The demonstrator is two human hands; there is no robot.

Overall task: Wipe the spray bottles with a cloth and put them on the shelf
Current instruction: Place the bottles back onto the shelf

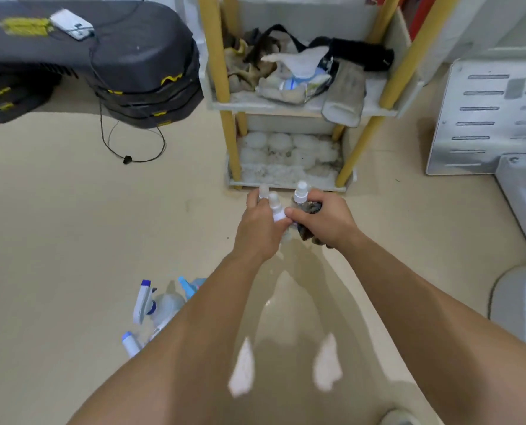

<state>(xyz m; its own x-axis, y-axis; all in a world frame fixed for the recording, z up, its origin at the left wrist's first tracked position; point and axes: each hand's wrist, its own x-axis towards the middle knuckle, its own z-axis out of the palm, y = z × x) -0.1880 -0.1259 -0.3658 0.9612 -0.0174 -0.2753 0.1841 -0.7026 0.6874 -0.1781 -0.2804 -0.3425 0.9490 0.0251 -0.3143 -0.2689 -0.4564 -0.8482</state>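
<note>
- White-capped small spray bottles [275, 207], three as far as can be counted, all held off the floor [71, 225], just in front of the bottom tier [286, 183] of the shelf [221, 87].
- Grip of the left hand [260, 228] closed: fingers curled round what looks like two of these bottles, caps pointing up and away.
- Grip of the right hand [326, 222] closed as well, round the third bottle [301, 191] together with a dark cloth [310, 210] bunched against it.
- Hands touching each other at the thumbs, so cloth and bottles very close together.
- Wiping judged as going on, or nearly complete, for these three. Cannot tell from this one view how clean they are.
- No spray bottle visible on any tier. Placing step therefore judged as not yet done for a single bottle.
- Middle tier [270, 108] crowded with rags [286, 72] and other soft things; bottom tier covered with white fluffy pads [280, 148]. Little free room, so probably some care needed to stand the bottles upright there.
- Larger trigger spray bottles [146, 302] with blue and white heads, at least three, lying on the floor at the lower left, partly hidden behind the left forearm [194, 332], well apart from the shelf and from the cloth.
- Judged as untouched so far: wiping and placing both left to do for these.
- Overall estimate: early part of the task, more left than done.
</note>
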